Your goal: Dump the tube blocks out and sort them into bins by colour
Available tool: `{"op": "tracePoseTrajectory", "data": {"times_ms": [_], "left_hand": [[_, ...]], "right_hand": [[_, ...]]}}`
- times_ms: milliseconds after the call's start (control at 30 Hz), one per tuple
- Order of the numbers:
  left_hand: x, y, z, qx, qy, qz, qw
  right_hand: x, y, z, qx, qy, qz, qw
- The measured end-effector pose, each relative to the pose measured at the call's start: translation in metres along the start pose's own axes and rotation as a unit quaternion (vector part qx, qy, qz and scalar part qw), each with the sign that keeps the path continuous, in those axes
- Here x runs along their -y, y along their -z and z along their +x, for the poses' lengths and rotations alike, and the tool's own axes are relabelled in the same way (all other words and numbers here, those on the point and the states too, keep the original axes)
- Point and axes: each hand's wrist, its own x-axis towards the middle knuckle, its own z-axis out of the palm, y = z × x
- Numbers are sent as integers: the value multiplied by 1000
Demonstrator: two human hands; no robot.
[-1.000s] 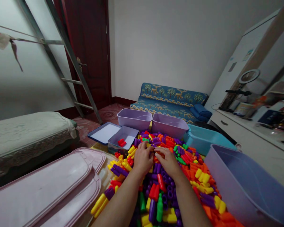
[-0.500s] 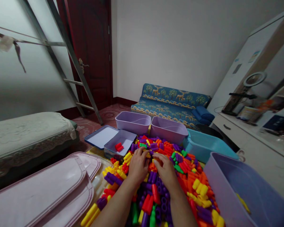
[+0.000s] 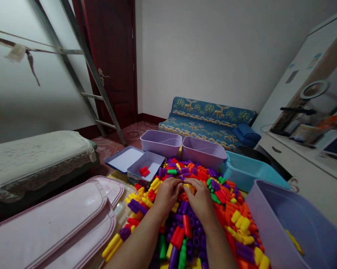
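A heap of plastic toy building blocks (image 3: 196,228) in red, yellow, purple, orange and green spreads below my hands. My left hand (image 3: 169,192) is closed over the middle of the heap, its fingers bent and their tips mostly hidden; what it pinches does not show clearly. Close beside it, my right hand (image 3: 199,194) curls around a yellow block (image 3: 191,187), visible between thumb and fingers. The fingertips of both hands nearly meet.
Two purple bins (image 3: 161,144) stand behind the heap, with a turquoise bin (image 3: 249,168) and a large lilac bin (image 3: 269,216) to the right. A shallow box (image 3: 154,160) holds red pieces. Pink lids (image 3: 58,220) lie at left.
My hands have drawn together, and the right fingers have curled in around the yellow block. The whole view has shifted slightly, with things appearing a little farther right.
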Motion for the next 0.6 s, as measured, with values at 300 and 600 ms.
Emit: {"op": "tracePoseTrajectory", "data": {"times_ms": [300,600], "left_hand": [[-39,99,0,106,132,240,956],[-27,104,-6,274,168,310,895]], "right_hand": [[5,6,-1,53,-17,-20,998],[7,6,-1,86,-17,4,996]]}}
